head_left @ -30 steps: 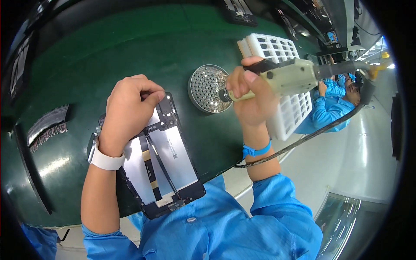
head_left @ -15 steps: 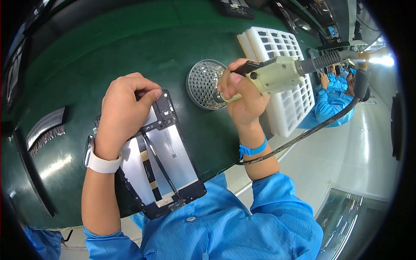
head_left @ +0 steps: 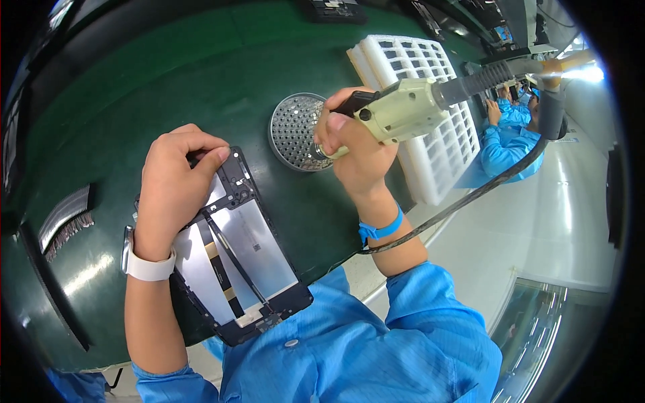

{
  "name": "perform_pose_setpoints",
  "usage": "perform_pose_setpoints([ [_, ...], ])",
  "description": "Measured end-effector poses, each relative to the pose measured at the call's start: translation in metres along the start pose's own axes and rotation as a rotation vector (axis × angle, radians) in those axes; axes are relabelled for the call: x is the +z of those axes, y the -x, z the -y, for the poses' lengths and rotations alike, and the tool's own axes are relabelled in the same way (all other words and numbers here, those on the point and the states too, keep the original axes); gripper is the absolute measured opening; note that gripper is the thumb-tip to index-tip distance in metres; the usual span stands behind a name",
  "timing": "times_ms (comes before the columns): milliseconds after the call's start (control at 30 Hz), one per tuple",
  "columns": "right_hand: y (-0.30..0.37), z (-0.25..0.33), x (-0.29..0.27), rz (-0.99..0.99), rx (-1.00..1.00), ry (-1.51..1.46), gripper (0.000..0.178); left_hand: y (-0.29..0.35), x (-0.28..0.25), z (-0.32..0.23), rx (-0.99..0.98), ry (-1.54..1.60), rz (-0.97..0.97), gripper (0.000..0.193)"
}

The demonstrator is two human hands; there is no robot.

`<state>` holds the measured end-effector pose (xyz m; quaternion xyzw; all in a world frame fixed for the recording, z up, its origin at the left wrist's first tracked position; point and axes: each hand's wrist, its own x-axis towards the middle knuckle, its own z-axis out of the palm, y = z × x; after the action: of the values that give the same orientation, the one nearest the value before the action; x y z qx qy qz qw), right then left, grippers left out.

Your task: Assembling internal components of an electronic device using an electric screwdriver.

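An opened tablet (head_left: 259,235), with a black frame and silver inner plates, lies aslant at the table's near edge. My left hand (head_left: 173,185) bends over its far end, thumb and forefinger closed at the upper edge; the other fingertips are hidden. My right hand (head_left: 363,151) is wrapped around a pale green electric screwdriver (head_left: 406,111), held nearly level with its nose to the left. That nose is at the right side of a round metal screw tray (head_left: 285,127), a dish with a perforated top and small screws among its holes. Its bit is hidden by my fingers.
White foam trays (head_left: 440,151) with a grid of slots are stacked right of the screw tray. A dark cable (head_left: 463,201) runs past my right wrist. A black brush (head_left: 67,218) lies on the green table (head_left: 201,87) at left. A co-worker in blue (head_left: 507,151) sits at far right.
The view has shifted slightly, so the table's things sit a little further left. Both hands keep their holds, and the screwdriver stays by the screw tray.
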<state>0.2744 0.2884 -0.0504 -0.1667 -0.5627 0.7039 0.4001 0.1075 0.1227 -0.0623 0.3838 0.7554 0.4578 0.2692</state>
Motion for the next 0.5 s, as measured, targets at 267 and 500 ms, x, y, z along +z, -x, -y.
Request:
perform_pose_setpoints([
  [267, -0.0010, 0.0013, -0.0011, -0.003, -0.009, 0.016, 0.017, -0.0015, 0.0004, 0.0017, 0.017, -0.019, -0.001, 0.010],
  [500, -0.0006, 0.0017, -0.0016, 0.011, -0.009, 0.012, 0.016, -0.0006, 0.0009, 0.0012, 0.025, 0.008, -0.003, 0.009],
])
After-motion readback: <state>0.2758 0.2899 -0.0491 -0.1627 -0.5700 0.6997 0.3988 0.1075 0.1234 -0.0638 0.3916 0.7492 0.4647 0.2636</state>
